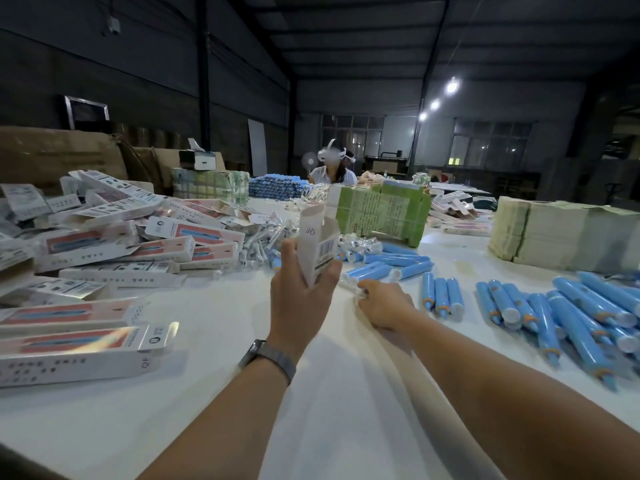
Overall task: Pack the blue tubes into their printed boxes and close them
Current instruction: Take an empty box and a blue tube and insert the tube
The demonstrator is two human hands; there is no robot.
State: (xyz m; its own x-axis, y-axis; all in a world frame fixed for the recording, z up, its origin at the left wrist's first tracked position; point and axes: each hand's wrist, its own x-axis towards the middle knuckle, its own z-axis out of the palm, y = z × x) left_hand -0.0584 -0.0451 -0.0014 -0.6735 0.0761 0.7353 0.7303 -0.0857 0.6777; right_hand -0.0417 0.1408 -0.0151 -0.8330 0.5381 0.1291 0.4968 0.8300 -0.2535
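left hand (300, 299): gripped open box (318, 245), upright, empty by the look
right hand (382, 305): fingers on a tube (351, 285) just beside the box, hold unclear
done: filled boxes (79, 344) left of grip
left: loose tubes (568, 313) right of grip

The hall is dim, its roof and walls nearly black; three small ceiling lamps (434, 105) far back flare into soft white blobs; the white table (214, 417) is the brightest surface, lit from above and somewhat behind the wearer; soft shadows of the forearms fall along it toward the far edge; a rainbow glare streaks the glossy printed boxes (79, 355) at the left edge; wide-angle bending curves the roof beams and stretches the blue tubes (575, 327) at the right edge; the far person and the near corners look smeared and soft.
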